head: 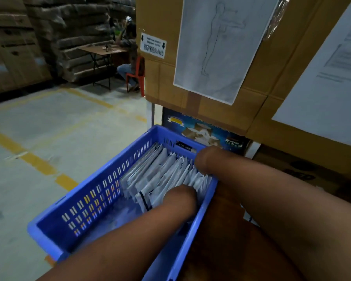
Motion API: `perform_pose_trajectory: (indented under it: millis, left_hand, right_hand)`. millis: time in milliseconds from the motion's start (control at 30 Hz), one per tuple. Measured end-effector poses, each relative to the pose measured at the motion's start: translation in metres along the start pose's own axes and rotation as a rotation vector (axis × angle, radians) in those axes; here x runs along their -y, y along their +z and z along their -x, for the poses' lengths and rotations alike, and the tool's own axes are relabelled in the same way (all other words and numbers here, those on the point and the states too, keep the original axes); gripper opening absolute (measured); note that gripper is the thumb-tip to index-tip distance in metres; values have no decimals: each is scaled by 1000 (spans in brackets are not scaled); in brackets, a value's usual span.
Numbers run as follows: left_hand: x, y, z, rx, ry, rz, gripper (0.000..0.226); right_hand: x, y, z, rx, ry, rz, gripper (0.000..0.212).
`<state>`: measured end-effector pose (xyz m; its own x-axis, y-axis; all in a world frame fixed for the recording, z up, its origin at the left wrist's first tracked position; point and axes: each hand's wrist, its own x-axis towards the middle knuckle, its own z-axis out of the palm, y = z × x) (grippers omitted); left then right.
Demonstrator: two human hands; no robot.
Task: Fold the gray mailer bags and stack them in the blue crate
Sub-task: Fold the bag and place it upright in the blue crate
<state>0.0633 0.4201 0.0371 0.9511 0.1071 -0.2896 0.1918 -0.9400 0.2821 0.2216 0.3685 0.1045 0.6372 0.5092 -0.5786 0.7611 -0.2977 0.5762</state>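
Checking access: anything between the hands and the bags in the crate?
Nothing visible. Both hands reach down into the crate: the left hand is at the near end of the row of bags, the right hand at its far right side. The fingers are hidden, so grip can't be told.

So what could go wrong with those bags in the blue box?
The folded mailer bags stand on edge in a row at the far end of the blue crate. With the near end bare, they might flop over and unfold. Both hands, left hand and right hand, are buried among them, so pulling out could drag some loose.
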Motion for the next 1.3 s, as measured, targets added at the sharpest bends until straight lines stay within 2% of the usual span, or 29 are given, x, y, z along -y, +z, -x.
perform_pose_trajectory:
  millis: [67, 133, 267, 333, 433, 667, 867, 1000, 1067, 1167, 1300]
  left_hand:
    - [-2, -2, 1, 14, 15, -16, 28]
    - [2, -8, 1, 50, 40, -30, 30]
    - [23, -23, -6, 145, 64, 107, 29]
    - [34, -26, -16, 91, 38, 141, 31]
    - [34, -23, -27, 19, 51, 57, 26]
    - [8, -15, -45, -33, 4, -12, 30]
    - [16, -21, -52, -95, -33, 38, 25]
    - [28, -33, -50, -112, -59, 73, 7]
    - [32, -40, -49, -124, -72, 82, 8]
    - [32, -35, -47, -117, -87, 86, 18]
    - [25, -4, -42, -110, -87, 116, 21]
  right_hand:
    - [3, 13, -26, 29, -9, 40, 31]
    - [2, 27, -49, 52, 28, 32, 28]
    - [1, 11, -18, 103, -5, -45, 32]
    - [-2, 7, -12, 132, -67, -76, 38]
    - [-10, 1, 1, 126, -129, -143, 46]
    - [-9, -3, 22, 67, -280, -249, 39]
    - [-4, 1, 15, 59, -241, -226, 37]
    - [-2, 2, 9, 81, -213, -243, 36]
    - [2, 5, 4, 94, -158, -234, 37]
    - [12, 5, 2, 116, -28, -271, 16]
    - [32, 14, -5, -21, 19, -132, 35]
